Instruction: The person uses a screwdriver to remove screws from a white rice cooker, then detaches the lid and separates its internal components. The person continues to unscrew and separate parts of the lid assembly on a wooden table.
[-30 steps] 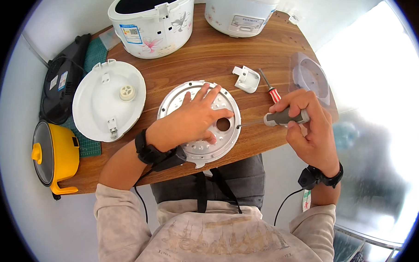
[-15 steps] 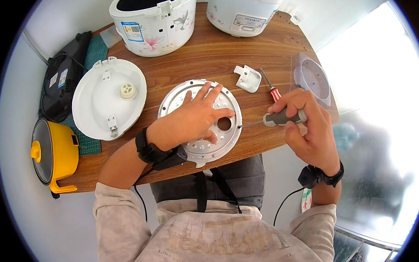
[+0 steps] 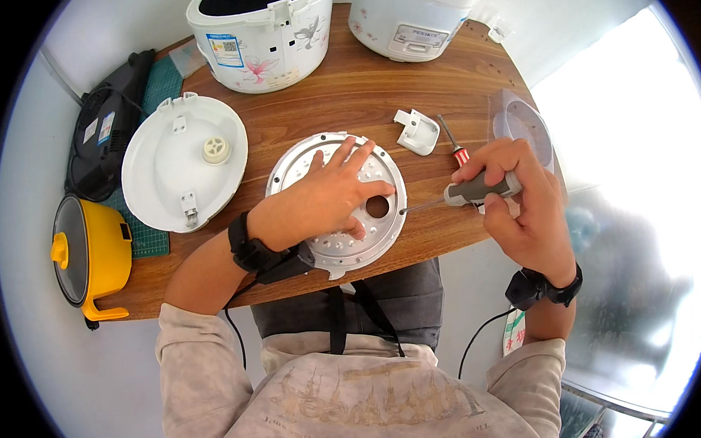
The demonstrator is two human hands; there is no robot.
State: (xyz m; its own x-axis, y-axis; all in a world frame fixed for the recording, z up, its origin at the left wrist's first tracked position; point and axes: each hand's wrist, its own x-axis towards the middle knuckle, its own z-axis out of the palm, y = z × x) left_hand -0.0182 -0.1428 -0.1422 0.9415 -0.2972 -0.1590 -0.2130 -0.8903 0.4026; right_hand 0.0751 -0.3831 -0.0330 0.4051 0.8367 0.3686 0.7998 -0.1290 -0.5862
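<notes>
My left hand (image 3: 332,189) lies with spread fingers on a round silver metal plate (image 3: 335,253), near the table's front edge. Part of the plate, with its dimples, is hidden under that hand. Just beside the fingertips is the plate's round hole (image 3: 376,207). In my right hand (image 3: 524,213) is a screwdriver (image 3: 469,192) with a grey handle, its fingers wrapped round it. The shaft slants toward the left, and its tip meets a dark screw spot (image 3: 402,211) on the plate's right rim.
Left of the plate lies a white oval lid (image 3: 156,158). A white latch piece (image 3: 417,132) and a red-handled screwdriver (image 3: 461,155) lie behind my right hand, near a clear plastic container (image 3: 524,121). Two rice cookers (image 3: 267,50) stand behind; a yellow pot (image 3: 106,249) stands at left.
My right hand and the grey screwdriver's handle have shifted slightly to the right, the handle tilting up a little. The tip stays at the rim. My left hand keeps its place on the plate.
</notes>
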